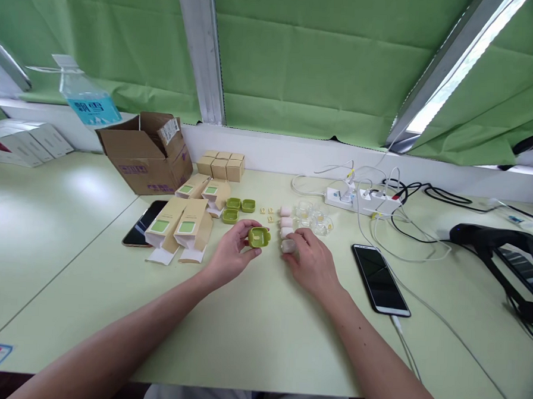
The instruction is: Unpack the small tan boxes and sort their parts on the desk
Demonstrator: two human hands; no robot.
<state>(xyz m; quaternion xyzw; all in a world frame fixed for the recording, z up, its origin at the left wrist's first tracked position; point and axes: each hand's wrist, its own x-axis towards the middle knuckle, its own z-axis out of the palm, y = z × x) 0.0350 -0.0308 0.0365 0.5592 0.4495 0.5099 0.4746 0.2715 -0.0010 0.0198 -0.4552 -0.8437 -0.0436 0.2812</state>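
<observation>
My left hand (233, 252) is closed on the edge of a small green square cup (258, 238), held tilted so its hollow inside faces me. A small pale piece seems to sit in its bottom. My right hand (313, 260) pinches a small whitish, translucent piece (288, 246) between thumb and fingers. Just beyond those fingertips stands a row of small pale pink cylinders (285, 211). Clear round cups (322, 222) are grouped to the right of the row. Several more green cups (233, 204) and tiny yellow pieces (270, 211) lie between the cartons and the pink row.
Opened kraft boxes (192, 222) lie at left, partly over a dark phone (144, 223). Behind are a cardboard carton (145, 169), small brown boxes (227, 165) and a water bottle (87, 95). A power strip (362, 201), cables and a charging phone (381, 280) occupy the right.
</observation>
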